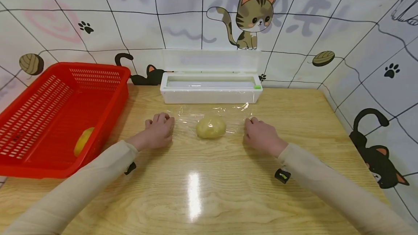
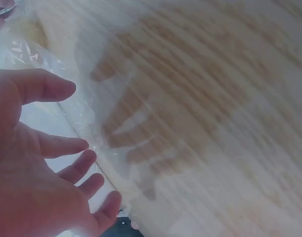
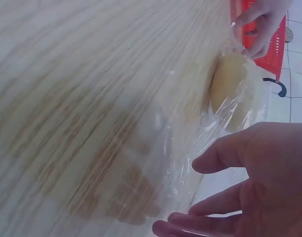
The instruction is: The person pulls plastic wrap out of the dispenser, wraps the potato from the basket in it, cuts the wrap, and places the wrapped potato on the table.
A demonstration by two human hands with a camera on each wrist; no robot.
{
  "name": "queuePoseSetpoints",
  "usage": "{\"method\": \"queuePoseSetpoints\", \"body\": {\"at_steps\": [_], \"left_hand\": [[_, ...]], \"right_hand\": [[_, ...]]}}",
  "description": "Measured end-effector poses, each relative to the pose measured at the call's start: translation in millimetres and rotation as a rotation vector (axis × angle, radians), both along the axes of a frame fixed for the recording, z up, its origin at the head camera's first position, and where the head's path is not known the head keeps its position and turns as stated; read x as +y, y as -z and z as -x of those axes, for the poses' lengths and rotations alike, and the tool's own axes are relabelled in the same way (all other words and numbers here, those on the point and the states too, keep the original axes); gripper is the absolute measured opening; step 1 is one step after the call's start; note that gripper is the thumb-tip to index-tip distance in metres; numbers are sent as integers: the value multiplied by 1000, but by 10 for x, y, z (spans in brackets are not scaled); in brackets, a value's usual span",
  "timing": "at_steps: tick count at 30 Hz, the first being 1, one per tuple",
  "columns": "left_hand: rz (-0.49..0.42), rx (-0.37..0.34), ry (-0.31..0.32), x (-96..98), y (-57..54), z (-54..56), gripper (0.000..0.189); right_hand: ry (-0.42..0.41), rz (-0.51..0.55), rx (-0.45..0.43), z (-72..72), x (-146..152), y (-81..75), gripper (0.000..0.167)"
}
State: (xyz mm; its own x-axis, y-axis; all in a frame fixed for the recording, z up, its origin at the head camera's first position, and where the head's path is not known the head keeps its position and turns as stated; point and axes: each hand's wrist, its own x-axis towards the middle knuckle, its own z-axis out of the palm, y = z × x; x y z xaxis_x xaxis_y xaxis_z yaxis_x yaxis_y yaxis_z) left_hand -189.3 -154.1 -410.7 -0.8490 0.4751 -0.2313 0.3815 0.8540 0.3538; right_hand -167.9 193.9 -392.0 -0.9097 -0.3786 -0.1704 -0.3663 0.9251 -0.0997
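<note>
A pale yellow, potato-like oval (image 1: 210, 127) lies on the table under a sheet of clear cling film (image 1: 183, 119). My left hand (image 1: 159, 130) is at the film's left edge, and my right hand (image 1: 262, 135) is at its right edge. In the left wrist view, the thumb and fingers of the left hand (image 2: 47, 148) are spread apart beside the film. The right wrist view has the right hand (image 3: 249, 177) with its thumb away from the fingers, near the crinkled film. Whether the fingertips touch the film is hard to tell.
Behind the film stands a white cling film box (image 1: 209, 95) with its lid up, against the cat-patterned wall covering. At the left, a red plastic basket (image 1: 114, 119) contains a yellow oval thing (image 1: 83, 141). Bare wooden tabletop (image 1: 228, 198) stretches toward me.
</note>
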Motion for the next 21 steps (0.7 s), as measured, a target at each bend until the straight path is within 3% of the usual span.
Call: {"method": "queuePoseSetpoints", "body": {"at_steps": [6, 10, 16, 21], "left_hand": [[79, -1, -42, -44, -31, -51, 66], [123, 96, -35, 1, -92, -131, 67], [57, 309, 135, 350, -166, -353, 69], [22, 449, 298, 695, -161, -524, 67]], "right_hand": [[-11, 37, -25, -88, 40, -55, 54], [6, 39, 11, -145, 55, -141, 57], [-45, 30, 170, -202, -55, -252, 48], [-172, 145, 176, -225, -266, -176, 46]]}}
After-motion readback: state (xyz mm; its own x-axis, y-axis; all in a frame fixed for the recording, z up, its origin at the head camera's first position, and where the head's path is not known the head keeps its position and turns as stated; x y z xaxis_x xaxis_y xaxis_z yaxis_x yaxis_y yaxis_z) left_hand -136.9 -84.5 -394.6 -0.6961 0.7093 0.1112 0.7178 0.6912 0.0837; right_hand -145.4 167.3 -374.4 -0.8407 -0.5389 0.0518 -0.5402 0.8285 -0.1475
